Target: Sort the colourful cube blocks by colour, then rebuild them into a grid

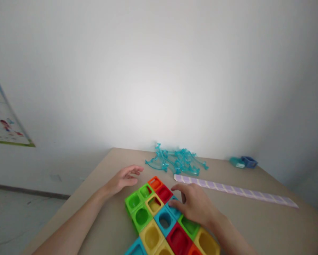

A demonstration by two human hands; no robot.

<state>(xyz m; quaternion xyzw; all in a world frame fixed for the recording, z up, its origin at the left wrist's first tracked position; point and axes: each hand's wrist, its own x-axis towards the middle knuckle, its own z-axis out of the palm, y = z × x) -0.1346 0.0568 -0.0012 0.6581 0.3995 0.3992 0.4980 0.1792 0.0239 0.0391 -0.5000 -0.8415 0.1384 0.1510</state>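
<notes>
Colourful hollow plastic blocks stand joined in a grid at the table's near edge: green (134,209), yellow (144,238), red (172,242), orange (155,183) and blue, with round or square openings. My right hand (194,203) rests on the right side of this grid, its thumb at a blue block (170,213) and its fingers bent beside the red one behind. Whether it grips firmly is hard to see. To the left of the grid, my left hand (125,179) hovers with nothing in it, fingers loosely stretched and apart from the thumb. The grid's near end is cut off by the frame.
A pile of clear teal plastic pieces (184,161) lies at the table's back edge. A long lilac strip (235,190) runs across the right side. Near the back right corner are a teal piece (237,162) and a dark blue box-shaped piece (249,162). A wall stands behind.
</notes>
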